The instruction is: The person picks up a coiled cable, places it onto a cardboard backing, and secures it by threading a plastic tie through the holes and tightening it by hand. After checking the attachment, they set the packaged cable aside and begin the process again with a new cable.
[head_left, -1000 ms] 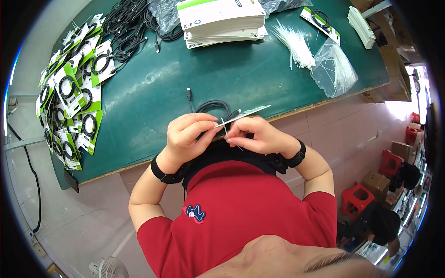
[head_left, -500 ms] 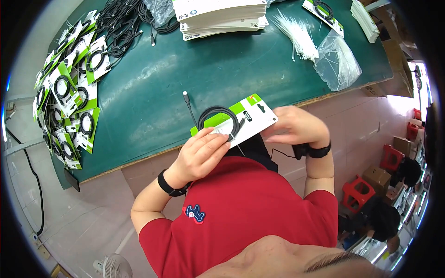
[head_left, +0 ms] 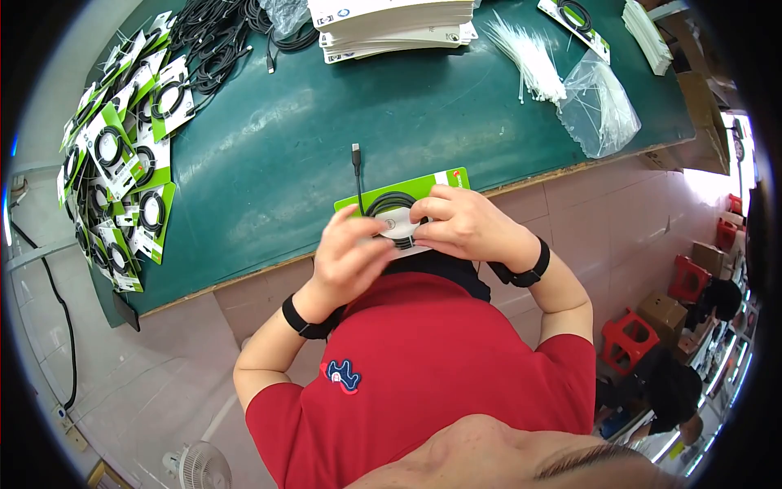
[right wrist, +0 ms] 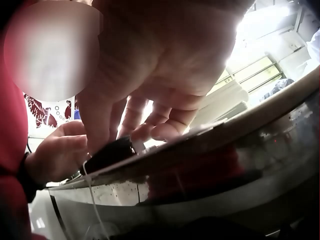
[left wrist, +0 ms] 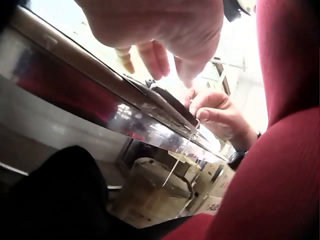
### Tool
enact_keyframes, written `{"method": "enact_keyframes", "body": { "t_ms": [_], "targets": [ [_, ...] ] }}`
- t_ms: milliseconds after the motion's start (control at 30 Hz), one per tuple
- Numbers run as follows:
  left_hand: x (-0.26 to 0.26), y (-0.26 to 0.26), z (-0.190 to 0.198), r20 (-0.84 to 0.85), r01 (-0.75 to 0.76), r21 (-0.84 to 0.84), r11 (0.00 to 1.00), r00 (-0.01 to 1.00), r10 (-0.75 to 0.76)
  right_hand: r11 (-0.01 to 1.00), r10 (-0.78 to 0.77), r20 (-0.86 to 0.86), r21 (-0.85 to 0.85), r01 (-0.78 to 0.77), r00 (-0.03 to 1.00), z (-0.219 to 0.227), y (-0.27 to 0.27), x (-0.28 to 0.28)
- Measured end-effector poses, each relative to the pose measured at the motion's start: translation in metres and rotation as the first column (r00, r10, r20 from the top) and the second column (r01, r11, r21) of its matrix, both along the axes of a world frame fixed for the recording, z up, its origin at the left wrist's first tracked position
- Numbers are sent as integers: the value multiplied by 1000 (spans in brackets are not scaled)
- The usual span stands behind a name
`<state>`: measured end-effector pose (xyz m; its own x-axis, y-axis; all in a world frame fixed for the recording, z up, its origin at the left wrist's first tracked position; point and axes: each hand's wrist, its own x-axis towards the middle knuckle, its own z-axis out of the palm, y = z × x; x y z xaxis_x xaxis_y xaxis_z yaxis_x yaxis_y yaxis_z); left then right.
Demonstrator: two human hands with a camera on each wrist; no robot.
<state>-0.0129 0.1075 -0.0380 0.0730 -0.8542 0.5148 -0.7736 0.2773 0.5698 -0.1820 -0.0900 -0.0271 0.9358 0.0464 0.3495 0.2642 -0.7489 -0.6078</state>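
Note:
A green-and-white packaging card lies at the table's front edge, close to the person's body. On it sits a coiled black cable, its one plug pointing away over the table. The right hand bends over the card's right part, pinching the coil between thumb and fingers. Over the card's lower left side the left hand is blurred, its fingers loosely extended near the coil. A thin white cable tie hangs down from the coil in the left wrist view. The fingers hide part of the coil.
Carded cables are heaped at the left. Behind lie loose black cables and a stack of cards. White cable ties and a plastic bag occupy the right, near another carded cable.
The card went from edge-on to facing up and turned more level. The right hand left it, then came back onto the coil. The left hand has lifted from its hold on the card's lower edge.

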Motion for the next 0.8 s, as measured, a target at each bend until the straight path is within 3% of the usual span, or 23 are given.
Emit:
{"method": "enact_keyframes", "body": {
  "t_ms": [33, 133, 233, 333, 433, 533, 633, 733, 800],
  "targets": [
    [-2, -1, 1, -2, 0, 3, 1000, 1000, 0, 1000, 8, 9, 4, -8, 1000, -3, 1, 0],
    [-12, -14, 5, -181, -352, 163, 922, 908, 378, 999, -22, 55, 50, 20, 998, -13, 3, 1],
    [-15, -26, 1, -275, -339, 193, 921, 882, 382, 985, -110, 121, 145, 92, 986, -17, 8, 6],
    [-8, -31, -4, -290, -304, 204, 931, 889, 354, 839, -484, -54, 255, 481, 873, -9, 20, 10],
    [-3, -31, -7, -222, -248, 206, 947, 930, 292, 878, -457, -20, 149, 454, 889, -20, 17, 10],
    [-2, -33, -10, -127, -191, 59, 980, 972, 197, 884, -453, -18, 122, 451, 892, -21, 18, 10],
    [2, -34, -11, -101, -148, 81, 986, 983, 156, 859, -481, -49, 173, 482, 875, -17, 19, 12],
    [5, -37, -11, -100, -99, 96, 991, 989, 108, 859, -512, 91, 69, 508, 854, -12, 18, 20],
    [8, -38, -8, -112, -48, 104, 993, 992, 60, 875, -484, 76, 41, 482, 872, -10, 15, 22]
  ]
}}
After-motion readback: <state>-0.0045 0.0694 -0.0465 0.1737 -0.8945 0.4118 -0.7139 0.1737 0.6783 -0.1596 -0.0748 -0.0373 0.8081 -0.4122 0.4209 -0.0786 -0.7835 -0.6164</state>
